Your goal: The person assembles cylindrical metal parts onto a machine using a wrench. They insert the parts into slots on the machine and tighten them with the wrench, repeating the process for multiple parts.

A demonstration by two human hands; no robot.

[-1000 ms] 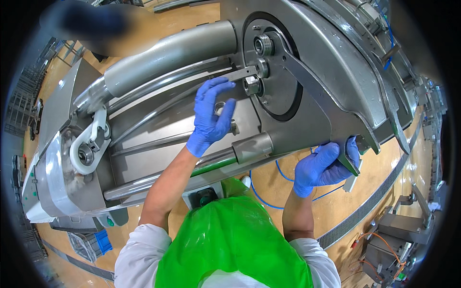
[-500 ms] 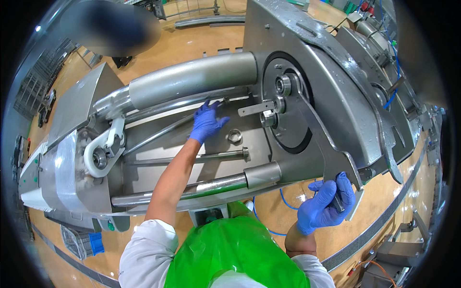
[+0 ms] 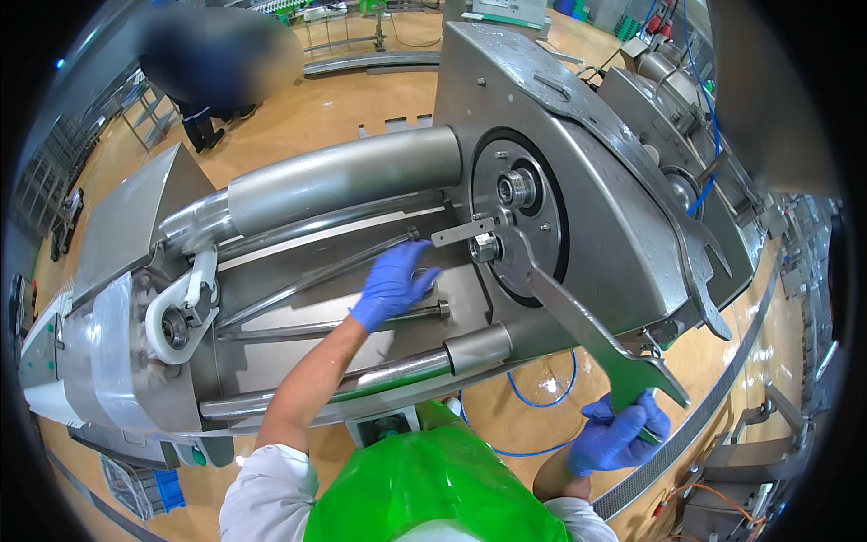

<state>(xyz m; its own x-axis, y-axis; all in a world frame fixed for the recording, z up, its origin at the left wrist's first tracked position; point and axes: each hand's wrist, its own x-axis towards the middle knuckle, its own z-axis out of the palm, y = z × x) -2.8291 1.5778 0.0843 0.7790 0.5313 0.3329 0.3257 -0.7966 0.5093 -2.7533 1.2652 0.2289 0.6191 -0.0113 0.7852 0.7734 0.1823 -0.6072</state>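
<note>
A long flat metal spanner slants across the round hub plate of a steel machine. My right hand is closed around the spanner's lower, forked end. The upper end overlaps the hub near a hex nut and a small flat bar; whether it grips anything cannot be told. Over the machine's open trough, my left hand reaches in with fingers and thumb apart. Behind its thumb a loose metal ring nut is mostly hidden. Thin steel rods lie beside and below that hand.
A thick steel tube bounds the trough's far side, a thinner bar its near side. A white bracket sits at the left end. Blue hose loops on the floor. A person stands beyond the machine.
The spanner has swung lower, its upper end now nearer the hex nut, and my right hand has moved down with it. My left hand has come over the ring nut. The view has shifted slightly.
</note>
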